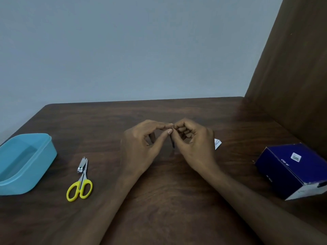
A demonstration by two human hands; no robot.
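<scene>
Over the middle of the dark wooden table (159, 191), my left hand (141, 144) and my right hand (194, 144) meet fingertip to fingertip. Between them hangs a thin dark stick-like object (173, 143), too small to identify. My right hand's curled fingers pinch its upper end, and my left thumb and forefinger close together at the same spot. Its lower end points down toward the table.
A light-blue plastic tub (47, 156) stands at the left edge. Yellow-handled scissors (80, 187) and a metal nail clipper (82, 165) lie beside it. A white paper scrap (217, 143) lies behind my right hand. A dark-blue cardboard box (292, 170) sits at the right, before a brown panel (292, 76).
</scene>
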